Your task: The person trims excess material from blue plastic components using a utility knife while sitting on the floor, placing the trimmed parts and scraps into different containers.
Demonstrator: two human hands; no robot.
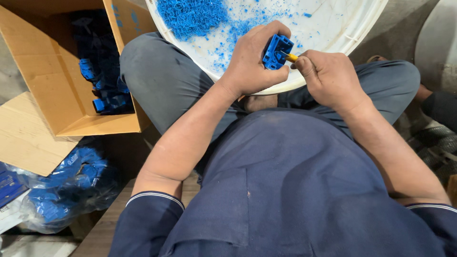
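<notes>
left hand (250,59) clamped on a blue plastic part (277,51) over the white tub (333,28); right hand (326,76) grips a yellow-handled tool (291,57) against it. shavings (190,16) piled already; more parts wait in the box (102,102).

We see a white tub (362,24) at top, blue shavings (190,16) heaped inside it. At left we have an open cardboard box (43,81) holding dark blue plastic parts (102,71). Below it, a flat cardboard sheet (24,138), then a clear plastic bag (71,185) stuffed with more blue pieces. A wooden board (102,228) lies just beside the bag.
</notes>
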